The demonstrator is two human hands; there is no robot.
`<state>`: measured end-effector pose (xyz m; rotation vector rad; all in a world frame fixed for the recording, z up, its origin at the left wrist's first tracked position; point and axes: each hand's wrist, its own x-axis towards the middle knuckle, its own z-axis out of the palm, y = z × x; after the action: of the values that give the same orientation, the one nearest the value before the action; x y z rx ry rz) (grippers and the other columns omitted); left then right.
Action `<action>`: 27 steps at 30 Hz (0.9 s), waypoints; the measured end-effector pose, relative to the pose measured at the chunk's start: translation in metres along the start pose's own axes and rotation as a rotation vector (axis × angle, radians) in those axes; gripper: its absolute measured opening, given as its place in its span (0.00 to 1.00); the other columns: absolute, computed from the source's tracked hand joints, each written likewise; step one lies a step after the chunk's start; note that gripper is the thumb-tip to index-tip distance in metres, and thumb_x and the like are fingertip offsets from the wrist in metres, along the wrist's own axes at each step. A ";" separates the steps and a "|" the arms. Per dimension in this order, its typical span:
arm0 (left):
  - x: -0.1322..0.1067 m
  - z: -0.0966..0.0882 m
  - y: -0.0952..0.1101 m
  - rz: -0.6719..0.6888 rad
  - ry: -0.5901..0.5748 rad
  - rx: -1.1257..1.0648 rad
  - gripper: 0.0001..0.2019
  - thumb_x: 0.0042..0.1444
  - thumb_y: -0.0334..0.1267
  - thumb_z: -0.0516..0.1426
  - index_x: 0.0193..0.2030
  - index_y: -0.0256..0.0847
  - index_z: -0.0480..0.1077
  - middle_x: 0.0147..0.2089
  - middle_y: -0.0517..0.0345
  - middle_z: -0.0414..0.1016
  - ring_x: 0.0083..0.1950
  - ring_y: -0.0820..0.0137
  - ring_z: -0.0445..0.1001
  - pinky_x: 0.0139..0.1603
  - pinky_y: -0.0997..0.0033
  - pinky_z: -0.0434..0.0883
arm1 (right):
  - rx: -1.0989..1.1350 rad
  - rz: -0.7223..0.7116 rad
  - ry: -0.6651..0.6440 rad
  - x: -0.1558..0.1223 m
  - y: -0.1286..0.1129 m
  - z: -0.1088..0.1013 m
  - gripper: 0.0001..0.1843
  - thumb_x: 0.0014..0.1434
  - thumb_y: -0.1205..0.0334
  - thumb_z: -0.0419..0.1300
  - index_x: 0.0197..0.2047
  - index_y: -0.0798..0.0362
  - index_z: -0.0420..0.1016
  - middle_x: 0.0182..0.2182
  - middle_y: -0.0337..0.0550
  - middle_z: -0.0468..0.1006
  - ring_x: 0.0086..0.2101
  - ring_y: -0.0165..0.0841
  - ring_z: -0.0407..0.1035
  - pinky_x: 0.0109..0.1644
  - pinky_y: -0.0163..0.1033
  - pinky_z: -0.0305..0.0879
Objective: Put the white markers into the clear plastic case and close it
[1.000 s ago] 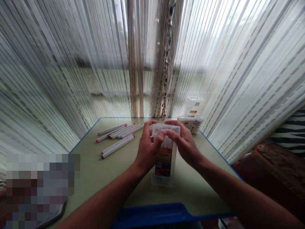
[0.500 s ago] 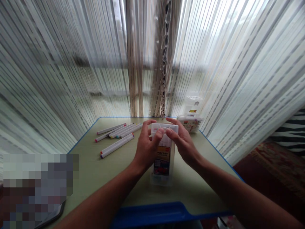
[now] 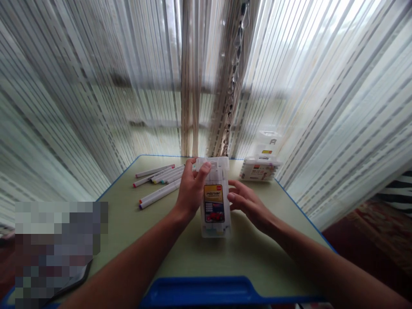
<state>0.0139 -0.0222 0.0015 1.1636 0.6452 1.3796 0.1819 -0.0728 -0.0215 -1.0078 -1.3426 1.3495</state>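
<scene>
A clear plastic marker case (image 3: 214, 204) stands upright on the table, its dark and yellow label with a red car facing me. My left hand (image 3: 192, 186) grips the upper left of the case, thumb on the front of the lid (image 3: 222, 163), fingers behind the left side. The lid looks closed. My right hand (image 3: 247, 201) is at the right side of the case, fingers apart and slightly curved, tips at the edge; whether they touch it I cannot tell. Several white markers (image 3: 161, 193) with coloured ends lie on the table left of my left hand.
Another clear case (image 3: 259, 169), its lid raised, stands at the back right of the green table (image 3: 193, 262). The table has a blue edge and a blue front tray (image 3: 199, 289). String curtains (image 3: 144, 64) hang behind. A blurred-out flat object (image 3: 64, 253) is at left.
My right hand has left the lid and moved down to the right side of the case. My left thumb stays on the lid. The case has tilted or turned slightly, and the view has shifted.
</scene>
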 end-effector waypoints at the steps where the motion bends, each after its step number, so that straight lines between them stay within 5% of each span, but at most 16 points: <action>1: 0.001 -0.001 0.000 0.006 -0.002 -0.009 0.21 0.56 0.52 0.63 0.48 0.42 0.64 0.33 0.62 0.75 0.29 0.73 0.74 0.31 0.75 0.70 | 0.018 0.021 -0.033 0.000 0.001 0.001 0.35 0.54 0.47 0.68 0.58 0.55 0.64 0.40 0.50 0.80 0.39 0.41 0.76 0.41 0.46 0.72; 8: 0.004 -0.003 -0.001 -0.010 -0.046 -0.038 0.26 0.55 0.53 0.64 0.54 0.42 0.63 0.40 0.54 0.79 0.36 0.66 0.79 0.37 0.67 0.75 | 0.150 -0.020 -0.089 -0.001 0.003 0.004 0.35 0.52 0.59 0.72 0.61 0.53 0.66 0.42 0.48 0.83 0.41 0.40 0.78 0.50 0.48 0.71; 14: 0.004 -0.005 -0.002 -0.136 -0.092 -0.014 0.35 0.56 0.57 0.62 0.65 0.44 0.59 0.52 0.46 0.77 0.46 0.59 0.79 0.42 0.60 0.76 | 0.188 -0.086 -0.009 0.002 0.005 -0.001 0.27 0.53 0.56 0.71 0.55 0.53 0.73 0.40 0.49 0.84 0.38 0.40 0.79 0.43 0.46 0.73; 20: 0.008 -0.012 -0.004 -0.267 -0.376 0.112 0.25 0.57 0.53 0.61 0.53 0.36 0.71 0.51 0.42 0.78 0.47 0.58 0.78 0.41 0.62 0.74 | 0.179 -0.149 0.115 0.008 0.005 -0.014 0.26 0.53 0.56 0.71 0.53 0.51 0.74 0.40 0.47 0.84 0.39 0.41 0.79 0.42 0.45 0.72; 27: 0.014 -0.023 -0.010 -0.297 -0.470 0.099 0.22 0.57 0.50 0.61 0.53 0.39 0.74 0.51 0.44 0.78 0.44 0.61 0.78 0.42 0.61 0.75 | 0.166 -0.140 0.140 0.012 0.008 -0.019 0.25 0.52 0.55 0.71 0.53 0.51 0.73 0.39 0.46 0.84 0.38 0.40 0.78 0.39 0.44 0.71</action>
<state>-0.0012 -0.0015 -0.0118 1.3512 0.5234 0.7926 0.1973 -0.0569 -0.0300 -0.8637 -1.1555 1.2401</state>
